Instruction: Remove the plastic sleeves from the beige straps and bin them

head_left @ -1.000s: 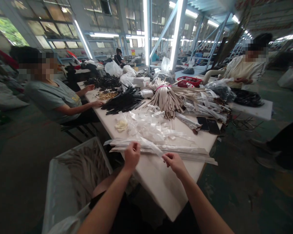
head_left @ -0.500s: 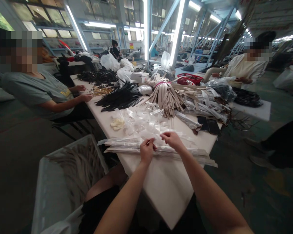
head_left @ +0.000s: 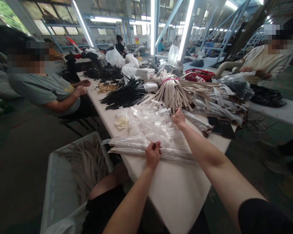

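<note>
My left hand (head_left: 153, 154) is closed in a pinch over a row of long, flat strips in clear plastic sleeves (head_left: 129, 148). What lies between its fingertips is too small to make out. Farther forward, my right hand (head_left: 178, 117) has its fingers curled closed at the lower ends of a bundle of beige straps (head_left: 173, 92), tied near the top with a pink band (head_left: 169, 80). Its fingertips are partly hidden, so whether a strap is in them does not show. Crumpled clear plastic bags (head_left: 148, 122) lie between the two hands.
Black strips (head_left: 125, 94) and gold-coloured pieces (head_left: 107, 88) lie at the table's left. Phones (head_left: 215, 125) rest near the right edge. A white crate (head_left: 50, 182) of beige straps stands beside my leg. One co-worker (head_left: 56, 87) sits left; another (head_left: 261, 65) is at right.
My right hand has moved forward and to the right, from beside my left hand to the beige bundle. My left hand stays over the sleeved strips. The view has shifted slightly.
</note>
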`<state>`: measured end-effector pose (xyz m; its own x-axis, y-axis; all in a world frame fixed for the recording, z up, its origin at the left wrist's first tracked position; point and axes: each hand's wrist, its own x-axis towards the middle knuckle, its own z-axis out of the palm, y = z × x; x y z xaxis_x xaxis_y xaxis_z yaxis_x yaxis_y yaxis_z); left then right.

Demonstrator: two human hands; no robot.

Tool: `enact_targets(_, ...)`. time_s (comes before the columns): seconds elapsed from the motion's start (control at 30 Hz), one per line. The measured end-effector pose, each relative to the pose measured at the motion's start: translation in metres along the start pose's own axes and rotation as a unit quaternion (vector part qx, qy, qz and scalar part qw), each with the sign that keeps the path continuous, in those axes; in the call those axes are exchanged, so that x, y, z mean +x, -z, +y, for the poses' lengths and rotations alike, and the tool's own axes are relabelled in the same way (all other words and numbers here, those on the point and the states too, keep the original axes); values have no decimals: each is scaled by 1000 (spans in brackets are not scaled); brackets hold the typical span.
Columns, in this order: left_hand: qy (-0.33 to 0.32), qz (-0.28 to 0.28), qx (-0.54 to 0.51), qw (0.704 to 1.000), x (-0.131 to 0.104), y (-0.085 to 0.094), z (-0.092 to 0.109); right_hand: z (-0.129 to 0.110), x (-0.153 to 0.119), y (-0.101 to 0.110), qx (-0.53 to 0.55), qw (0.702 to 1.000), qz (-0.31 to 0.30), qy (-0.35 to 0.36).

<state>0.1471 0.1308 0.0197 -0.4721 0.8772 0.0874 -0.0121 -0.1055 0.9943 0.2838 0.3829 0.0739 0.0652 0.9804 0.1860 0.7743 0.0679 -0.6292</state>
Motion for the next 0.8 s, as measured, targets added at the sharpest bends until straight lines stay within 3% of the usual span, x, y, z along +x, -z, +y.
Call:
enact_targets(0.07,1,-4,-14,1000,0,0,1,-6,-13,10,48,998,-20,37)
enact_targets(0.13,11,-10,-44,999,2,-1,1,-11,-41,23,145,985,-78,53)
enact_targets(0.3,27,-33,-98,994,5,1,2,-10,-165,49,436,875,-202,62)
enact_targets(0.37,28,-38,-101,994,5,4,2,-7,-211,54,432,879,-195,56)
enact_targets(0.43,30,-36,-105,993,5,5,1,-3,-244,56,366,918,-134,68)
enact_targets(0.5,34,-32,-108,993,4,6,1,0,-261,56,299,948,-61,91)
enact_targets(0.57,40,-33,-107,993,4,7,0,2,-266,53,285,954,-39,89)
enact_targets(0.7,41,-48,-99,993,4,7,4,3,-266,35,347,931,-117,10)
enact_targets(0.8,39,-66,-85,993,2,8,10,3,-267,19,371,919,-138,-6)
